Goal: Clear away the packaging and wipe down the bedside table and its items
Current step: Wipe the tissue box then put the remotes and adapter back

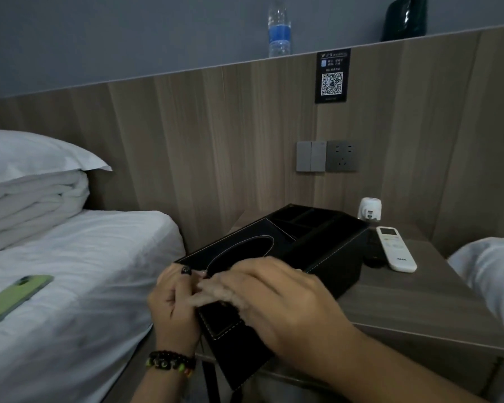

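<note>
A black leather tissue box organiser (326,245) with white stitching rests on the wooden bedside table (413,298), its near end jutting over the table's front corner. My left hand (175,303) grips the near left end of the box, thumb on its top edge. My right hand (280,298) lies flat across the near top, fingers pressed by the oval tissue slot. A white remote (396,248) and a dark remote (373,248) lie to the right of the box. No cloth shows in either hand.
A small white device (370,209) stands behind the remotes. A bed with white sheets (79,274) is on the left, a green phone (15,298) on it. A water bottle (279,29) and a dark object (405,18) stand on the headboard ledge. White bedding (495,274) fills the right.
</note>
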Demonstrator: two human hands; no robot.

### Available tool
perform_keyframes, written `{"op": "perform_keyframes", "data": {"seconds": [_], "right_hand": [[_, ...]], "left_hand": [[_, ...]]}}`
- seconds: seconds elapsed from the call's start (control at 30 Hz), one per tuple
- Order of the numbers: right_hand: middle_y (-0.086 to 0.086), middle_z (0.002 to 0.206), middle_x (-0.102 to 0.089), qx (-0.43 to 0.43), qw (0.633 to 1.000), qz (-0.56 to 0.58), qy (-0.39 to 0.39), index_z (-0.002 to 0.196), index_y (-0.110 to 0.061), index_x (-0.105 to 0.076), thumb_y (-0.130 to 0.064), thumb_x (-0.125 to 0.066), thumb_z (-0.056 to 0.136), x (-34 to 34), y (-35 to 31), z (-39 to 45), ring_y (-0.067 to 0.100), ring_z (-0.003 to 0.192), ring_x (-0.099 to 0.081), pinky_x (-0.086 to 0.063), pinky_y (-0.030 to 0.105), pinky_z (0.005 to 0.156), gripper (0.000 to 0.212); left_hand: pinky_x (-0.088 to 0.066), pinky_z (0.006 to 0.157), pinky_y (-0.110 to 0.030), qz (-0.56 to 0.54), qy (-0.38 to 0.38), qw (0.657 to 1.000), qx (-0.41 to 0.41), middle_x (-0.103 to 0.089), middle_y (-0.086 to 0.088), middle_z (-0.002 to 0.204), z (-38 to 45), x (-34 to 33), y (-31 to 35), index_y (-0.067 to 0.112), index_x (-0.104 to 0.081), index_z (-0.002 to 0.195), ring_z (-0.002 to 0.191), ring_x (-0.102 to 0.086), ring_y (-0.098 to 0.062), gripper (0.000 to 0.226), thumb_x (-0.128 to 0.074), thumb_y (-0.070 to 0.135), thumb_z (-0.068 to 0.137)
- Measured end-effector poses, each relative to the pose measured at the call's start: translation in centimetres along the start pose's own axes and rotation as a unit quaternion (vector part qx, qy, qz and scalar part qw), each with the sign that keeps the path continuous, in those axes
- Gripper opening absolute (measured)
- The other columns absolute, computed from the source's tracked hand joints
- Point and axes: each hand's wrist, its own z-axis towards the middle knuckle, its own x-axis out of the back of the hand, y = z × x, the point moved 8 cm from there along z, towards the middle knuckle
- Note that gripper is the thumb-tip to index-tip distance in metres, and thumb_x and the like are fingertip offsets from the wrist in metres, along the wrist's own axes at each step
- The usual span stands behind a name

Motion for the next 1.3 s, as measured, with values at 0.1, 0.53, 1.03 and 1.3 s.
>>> {"op": "perform_keyframes", "data": {"seconds": [0.1,0.53,1.03,1.3], "right_hand": [[0.002,0.113,-0.065,-0.02,1.0,-0.006,-0.007,0.123,-0.014,-0.065,-0.002,-0.067,0.084,1.6,4.1,-0.7,0.018,0.103,-0.063,-0.054,0.031,0.086,0.041],[-0.002,0.098,-0.069,-0.462,0.826,0.133,0.294,0.108,-0.015,-0.068,-0.012,-0.058,0.094,8.0,18.1,-7.7,-0.014,0.082,-0.059,-0.043,0.002,0.078,0.017],[-0.002,0.11,-0.066,-0.317,0.88,0.151,0.319,0.112,-0.017,-0.064,-0.028,-0.054,0.092,5.7,3.2,-8.6,0.006,0.106,-0.063,-0.052,0.023,0.091,0.025],[-0.003,0.102,-0.068,-0.263,0.901,0.154,0.31,0.111,-0.013,-0.066,-0.01,-0.06,0.093,12.4,5.3,-1.1,0.005,0.097,-0.063,-0.05,0.019,0.085,0.019]], "left_hand": [[-0.046,0.065,-0.042,0.021,0.009,1.0,-0.012,-0.057,0.008,0.06,0.1,0.1,0.4,0.038,-0.057,0.052,0.067,-0.056,-0.024,0.038,-0.039,0.021,0.082],[-0.045,0.079,-0.053,0.13,-0.01,0.989,-0.065,-0.064,0.004,0.075,-0.9,-1.3,2.9,0.027,-0.054,0.068,0.074,-0.062,-0.018,0.039,-0.03,0.03,0.099],[-0.031,0.046,-0.031,0.206,-0.042,0.944,-0.253,-0.043,-0.006,0.051,-2.9,-6.0,9.8,0.001,-0.046,0.048,0.05,-0.038,-0.012,0.057,-0.029,0.017,0.101],[-0.032,0.049,-0.035,0.279,-0.009,0.959,-0.057,-0.021,0.002,0.034,6.2,-9.6,15.5,0.008,-0.027,0.034,0.041,-0.04,-0.028,0.066,-0.046,0.028,0.094]]}}
